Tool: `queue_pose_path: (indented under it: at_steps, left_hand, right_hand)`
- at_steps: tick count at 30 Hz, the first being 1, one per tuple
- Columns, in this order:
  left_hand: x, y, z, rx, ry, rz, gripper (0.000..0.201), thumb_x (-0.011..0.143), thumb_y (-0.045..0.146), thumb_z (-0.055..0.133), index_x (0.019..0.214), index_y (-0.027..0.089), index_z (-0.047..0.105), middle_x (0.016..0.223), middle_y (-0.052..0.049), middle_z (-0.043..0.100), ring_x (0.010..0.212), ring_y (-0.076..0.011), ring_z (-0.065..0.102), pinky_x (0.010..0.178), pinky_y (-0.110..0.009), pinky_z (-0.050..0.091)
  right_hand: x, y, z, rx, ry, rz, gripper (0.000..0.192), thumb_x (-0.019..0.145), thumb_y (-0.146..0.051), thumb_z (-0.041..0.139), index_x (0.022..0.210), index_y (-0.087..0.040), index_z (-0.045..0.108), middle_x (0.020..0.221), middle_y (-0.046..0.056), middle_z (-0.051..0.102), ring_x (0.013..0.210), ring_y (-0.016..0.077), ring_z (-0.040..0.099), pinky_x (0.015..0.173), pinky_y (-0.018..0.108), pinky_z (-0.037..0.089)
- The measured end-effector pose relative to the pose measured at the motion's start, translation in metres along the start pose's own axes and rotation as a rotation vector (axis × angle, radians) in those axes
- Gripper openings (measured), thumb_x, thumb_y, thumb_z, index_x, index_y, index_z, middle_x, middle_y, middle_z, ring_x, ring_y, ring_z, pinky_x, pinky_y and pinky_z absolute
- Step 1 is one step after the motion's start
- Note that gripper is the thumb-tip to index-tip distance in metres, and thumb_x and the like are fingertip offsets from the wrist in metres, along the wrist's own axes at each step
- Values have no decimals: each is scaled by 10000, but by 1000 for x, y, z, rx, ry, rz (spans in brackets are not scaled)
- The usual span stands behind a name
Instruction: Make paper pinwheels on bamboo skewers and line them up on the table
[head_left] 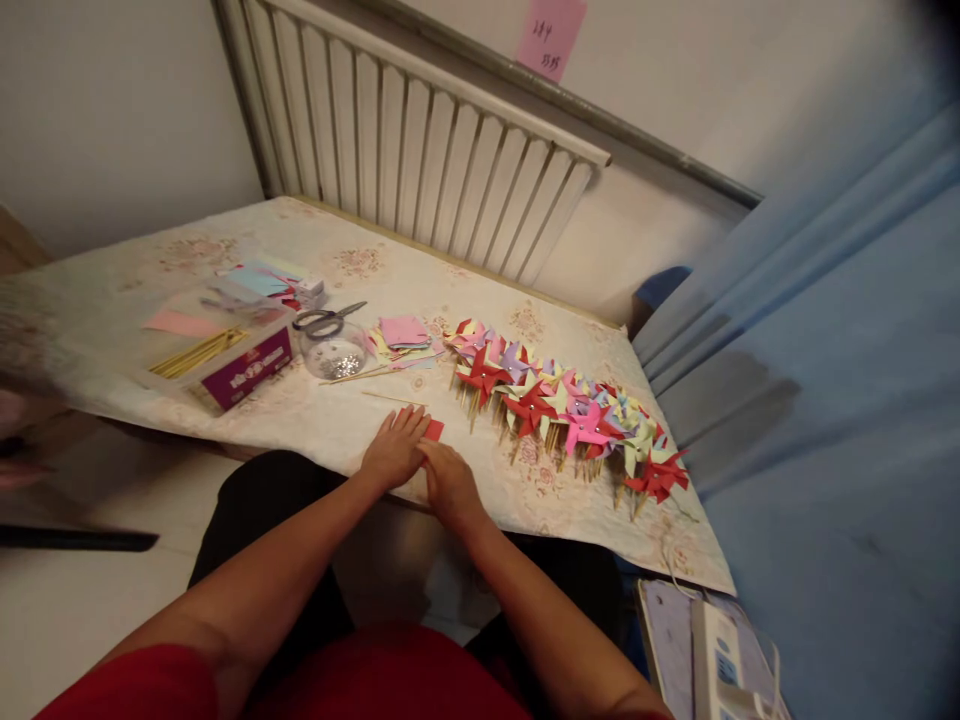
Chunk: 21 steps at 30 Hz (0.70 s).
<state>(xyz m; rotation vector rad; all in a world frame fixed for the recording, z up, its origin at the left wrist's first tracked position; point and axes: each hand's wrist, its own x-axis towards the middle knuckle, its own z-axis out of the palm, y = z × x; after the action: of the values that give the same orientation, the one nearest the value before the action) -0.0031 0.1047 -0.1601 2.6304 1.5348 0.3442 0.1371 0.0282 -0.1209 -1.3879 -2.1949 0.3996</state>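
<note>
A small piece of red paper [433, 430] lies at the table's near edge, mostly covered by my hands. My left hand [394, 448] rests flat beside it with its fingers stretched forward, and its fingertips reach the paper's left side. My right hand [450, 482] has its fingers drawn together at the paper's lower edge, touching my left hand; how much paper is under them is hidden. Just beyond my left fingers lies a thin wooden stick [394, 398]. Many finished paper pinwheels [532, 408] on sticks lie in a row to the right.
A stack of paper squares [405, 332], scissors [328, 318] and a clear bowl of small shiny pieces [334, 358] sit beyond my hands. A purple-fronted box [251, 370] holds wooden sticks at left. Behind the floral-covered table [360, 262] is a radiator [435, 140]; a blue curtain [817, 330] hangs right.
</note>
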Motion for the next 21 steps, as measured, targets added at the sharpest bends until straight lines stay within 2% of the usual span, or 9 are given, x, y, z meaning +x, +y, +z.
queue_pose_path:
  at_steps: [3, 7, 12, 21]
  left_hand:
    - [-1, 4, -6, 3, 30, -10, 561, 977, 372, 385, 1486, 152, 470, 1603, -143, 360, 1498, -322, 278, 1201, -518, 208]
    - [-1, 5, -7, 3, 46, -6, 553, 986, 373, 359, 1468, 139, 495, 1585, -148, 391, 1482, -331, 308, 1192, -525, 227]
    - [-4, 2, -2, -3, 93, 9, 533, 987, 371, 363, 1467, 185, 501, 1565, -133, 430, 1486, -319, 305, 1187, -534, 228]
    - [-17, -5, -4, 2, 67, 2, 540, 974, 374, 413, 1476, 190, 490, 1578, -148, 402, 1491, -325, 293, 1180, -570, 230]
  right_hand:
    - [-5, 26, 1, -110, -23, 51, 489, 923, -72, 430, 1393, -148, 537, 1452, 138, 554, 1344, 236, 483, 1114, 426, 392]
    - [-3, 46, 9, -259, -85, 41, 557, 922, -95, 447, 1465, -218, 474, 1537, 83, 477, 1413, 269, 396, 1104, 453, 354]
    - [5, 46, 16, -322, -62, 65, 559, 937, -143, 436, 1490, -222, 444, 1535, 86, 477, 1430, 279, 357, 1064, 465, 359]
    - [6, 43, 15, -327, -34, 95, 525, 935, -159, 431, 1455, -208, 481, 1525, 93, 487, 1448, 290, 329, 1052, 469, 345]
